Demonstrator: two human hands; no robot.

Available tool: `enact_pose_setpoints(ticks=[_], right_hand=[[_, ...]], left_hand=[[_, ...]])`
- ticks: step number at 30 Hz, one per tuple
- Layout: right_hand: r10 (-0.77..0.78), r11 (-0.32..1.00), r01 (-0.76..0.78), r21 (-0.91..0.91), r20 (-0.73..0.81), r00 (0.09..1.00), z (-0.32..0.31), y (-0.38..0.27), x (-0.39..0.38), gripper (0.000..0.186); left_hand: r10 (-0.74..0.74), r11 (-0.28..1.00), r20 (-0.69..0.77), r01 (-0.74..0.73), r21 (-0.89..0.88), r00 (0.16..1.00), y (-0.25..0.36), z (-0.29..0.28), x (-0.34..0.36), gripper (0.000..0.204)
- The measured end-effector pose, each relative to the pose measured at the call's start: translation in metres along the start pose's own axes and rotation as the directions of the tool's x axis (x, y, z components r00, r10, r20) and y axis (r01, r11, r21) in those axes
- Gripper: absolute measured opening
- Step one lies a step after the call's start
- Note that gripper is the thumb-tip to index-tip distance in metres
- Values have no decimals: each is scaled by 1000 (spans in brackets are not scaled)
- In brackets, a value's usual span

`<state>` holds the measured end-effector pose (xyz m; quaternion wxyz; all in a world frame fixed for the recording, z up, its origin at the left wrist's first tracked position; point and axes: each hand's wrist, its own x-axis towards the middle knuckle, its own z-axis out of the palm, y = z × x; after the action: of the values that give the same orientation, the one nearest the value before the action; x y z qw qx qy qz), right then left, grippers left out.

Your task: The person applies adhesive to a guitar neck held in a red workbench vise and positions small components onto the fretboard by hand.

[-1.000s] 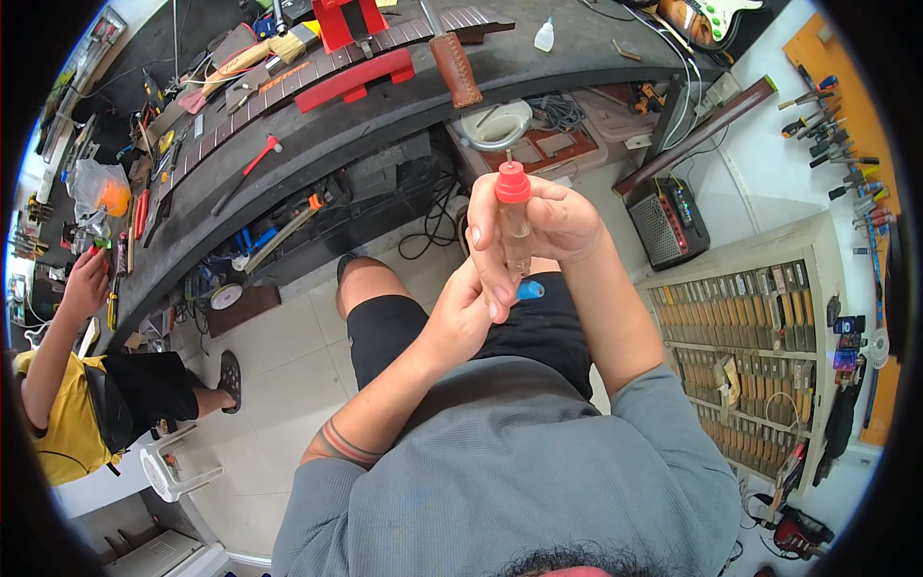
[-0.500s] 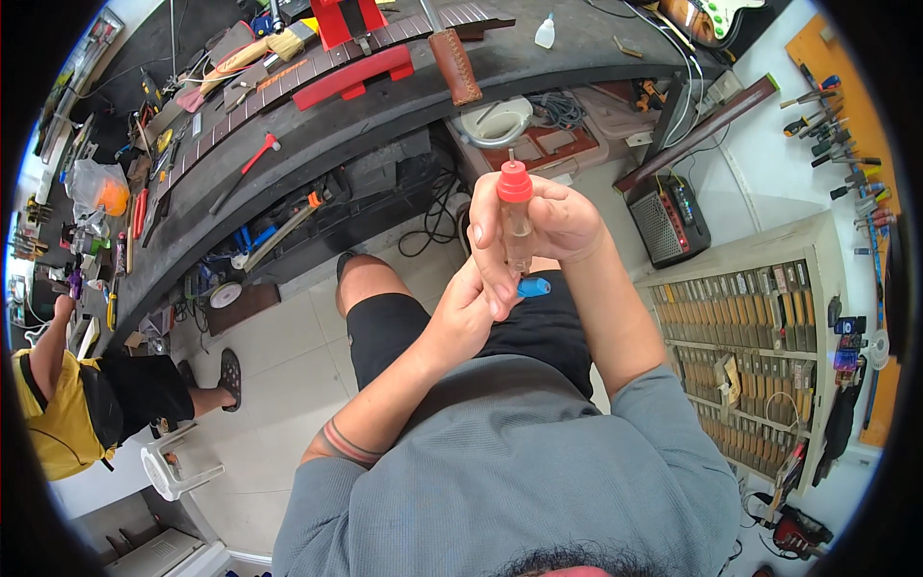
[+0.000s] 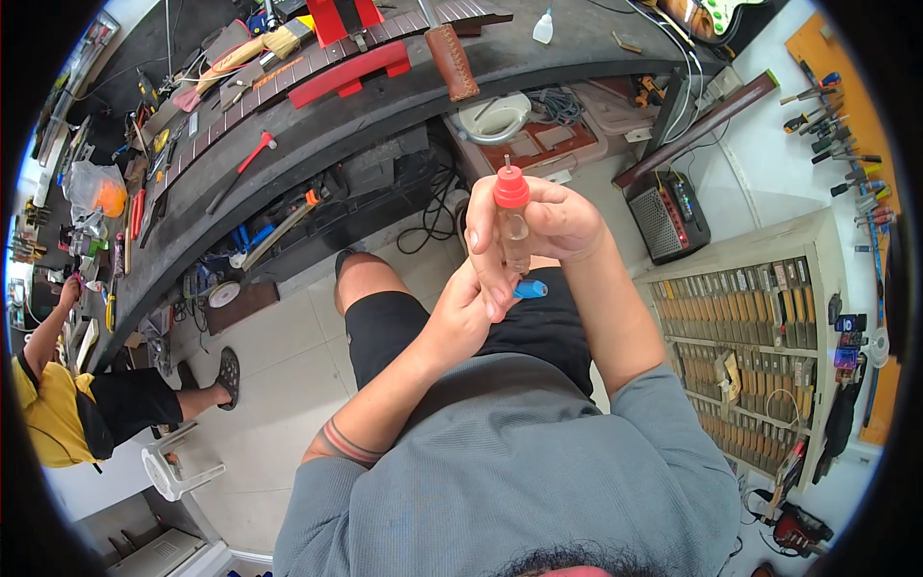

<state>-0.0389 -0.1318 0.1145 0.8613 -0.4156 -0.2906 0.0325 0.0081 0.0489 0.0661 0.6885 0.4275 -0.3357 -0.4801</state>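
Observation:
My right hand (image 3: 562,226) is closed round a small clear bottle (image 3: 515,236) with a red top (image 3: 510,188) and a thin metal spout, held upright in front of my lap. My left hand (image 3: 461,317) meets the bottle's lower end, its fingers closed on a small blue cap (image 3: 531,289) that sticks out to the right. Part of the left fingertips is hidden behind the right hand's fingers.
Beyond my hands is a dark workbench (image 3: 327,120) with tools, a fretted neck (image 3: 231,125) and a white dropper bottle (image 3: 543,29). A small amplifier (image 3: 663,221) and slotted cabinet (image 3: 731,327) stand right. At left, a co-worker (image 3: 53,404) in yellow reaches toward the bench.
My hands and the bottle are almost still, with only a slight shift. The co-worker's hand has moved left and down along the bench.

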Motion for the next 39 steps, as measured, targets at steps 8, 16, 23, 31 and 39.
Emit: enact_pose_setpoints(ticks=[8,16,23,31,39], right_hand=[[21,1000,-21,21,20,1000,-4,-2,8,56],[-141,965,-19,-261,-579,803,-15,16,-15,41],[-78,950,-124,-288,-600,796,-4,67,14,33],[17,987,-120,-103,-689,725,-15,137,23,31],[134,987,-158,35,-726,674,4,166,17,32]], left_hand=[[14,1000,3,-14,20,1000,1,-6,3,8],[58,947,106,-88,308,993,-10,-32,-4,38],[-22,952,13,17,304,1000,6,-63,-58,33],[117,977,-261,-64,206,958,8,-101,-92,19],[185,967,-310,-116,229,933,4,-108,-100,22]])
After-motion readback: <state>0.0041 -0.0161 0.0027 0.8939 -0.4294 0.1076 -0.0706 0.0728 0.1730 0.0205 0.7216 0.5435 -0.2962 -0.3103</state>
